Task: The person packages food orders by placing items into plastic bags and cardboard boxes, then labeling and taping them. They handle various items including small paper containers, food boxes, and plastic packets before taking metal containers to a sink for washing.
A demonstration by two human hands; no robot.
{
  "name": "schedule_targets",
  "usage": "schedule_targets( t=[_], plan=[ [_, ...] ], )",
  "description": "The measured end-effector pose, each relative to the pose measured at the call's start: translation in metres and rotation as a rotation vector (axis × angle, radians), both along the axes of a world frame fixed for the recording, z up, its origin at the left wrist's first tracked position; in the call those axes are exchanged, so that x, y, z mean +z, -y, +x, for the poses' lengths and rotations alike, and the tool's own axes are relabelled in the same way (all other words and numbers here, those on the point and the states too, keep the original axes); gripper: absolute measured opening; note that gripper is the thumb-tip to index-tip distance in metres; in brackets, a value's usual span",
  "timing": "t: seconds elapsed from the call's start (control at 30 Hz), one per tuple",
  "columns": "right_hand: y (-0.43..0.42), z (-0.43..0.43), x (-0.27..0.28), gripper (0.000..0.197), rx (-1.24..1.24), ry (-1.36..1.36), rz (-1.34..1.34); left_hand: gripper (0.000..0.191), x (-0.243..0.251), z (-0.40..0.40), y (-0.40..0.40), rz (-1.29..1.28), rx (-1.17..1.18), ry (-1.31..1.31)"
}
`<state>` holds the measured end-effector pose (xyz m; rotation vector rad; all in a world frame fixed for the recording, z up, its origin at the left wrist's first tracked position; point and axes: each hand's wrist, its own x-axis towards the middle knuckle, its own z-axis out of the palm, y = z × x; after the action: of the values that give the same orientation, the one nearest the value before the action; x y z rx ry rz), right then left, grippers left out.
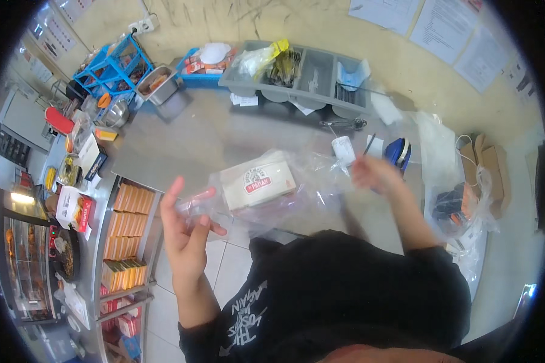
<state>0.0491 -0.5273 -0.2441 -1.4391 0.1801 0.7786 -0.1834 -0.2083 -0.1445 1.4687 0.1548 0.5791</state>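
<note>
A white cardboard food box [259,181] with a printed logo lies inside a clear plastic bag [313,181] above the steel table's front edge. My left hand [186,222] is at the bag's left end, its fingers spread and hooked in the thin plastic. On the other side my right hand [374,174] is blurred, with the fingers curled near the bag's right end. Whether it grips the plastic cannot be told. Just beyond it are a white paper roll [343,150], a dark pen [370,143] and a blue stapler-like tool [397,153].
A grey cutlery tray [315,75] stands along the wall, beside a blue basket [202,80] and a steel pan [158,85]. Left are a shelf of stacked orange cartons [129,227] and a glass display warmer [27,263]. Plastic bags and a cardboard box [492,177] are at right.
</note>
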Motion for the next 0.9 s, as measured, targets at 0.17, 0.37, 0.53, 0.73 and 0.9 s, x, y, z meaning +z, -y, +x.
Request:
schedule_targets(
  t=[0.17, 0.37, 0.53, 0.73, 0.9],
  plan=[
    [-0.033, 0.021, -0.125, 0.025, -0.587, -0.025, 0.159, 0.060, -0.003, 0.012, -0.002, 0.024, -0.053, 0.024],
    [-0.050, 0.070, -0.063, 0.014, -0.309, 0.727, -0.193, 0.058, 0.008, 0.024, -0.017, 0.022, -0.152, -0.062],
    [-0.080, 0.017, 0.085, 0.013, 0.451, 1.031, -0.004, 0.054, -0.004, 0.064, -0.010, 0.044, -0.386, -0.179],
    [-0.132, -0.020, 0.136, 0.018, 0.807, 1.158, -0.125, 0.040, -0.002, 0.084, 0.005, -0.026, -0.422, -0.318],
    [-0.133, 0.007, 0.104, 0.019, 0.749, 1.632, -0.318, 0.030, 0.002, 0.077, -0.005, 0.051, -0.187, -0.255]
  ],
)
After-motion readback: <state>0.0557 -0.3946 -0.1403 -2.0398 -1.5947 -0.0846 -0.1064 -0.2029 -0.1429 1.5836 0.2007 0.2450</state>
